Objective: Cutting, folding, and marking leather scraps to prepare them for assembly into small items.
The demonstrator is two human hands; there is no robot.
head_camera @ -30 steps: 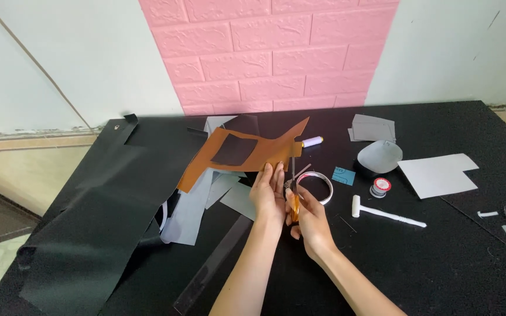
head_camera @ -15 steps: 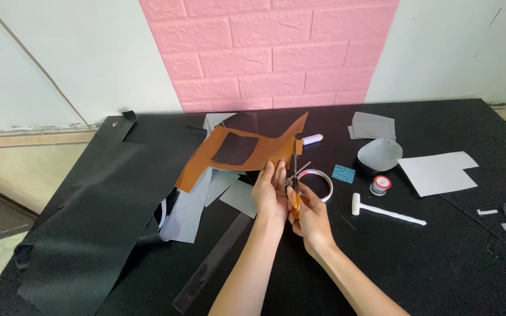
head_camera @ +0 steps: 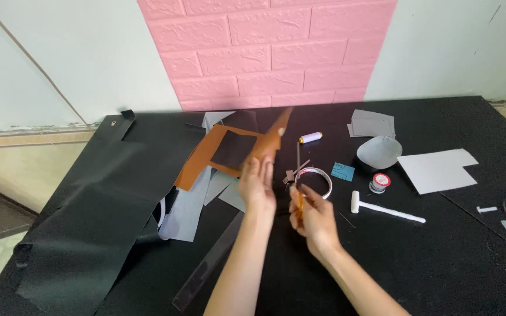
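The brown leather-like sheet, with a square window cut out of it, is lifted off the tabletop in your left hand, fingers pinching its lower edge. Your right hand grips slim orange-handled scissors, fingers curled around the handles, blades pointing up just beside the sheet. Grey scraps and a glossy black sheet lie left; a white mallet, thread spool and round tape roll lie right.

Centre right crowded: white mallet, thread spool, grey sheets block passage. Lower right black tabletop open. Left draped black sheet.
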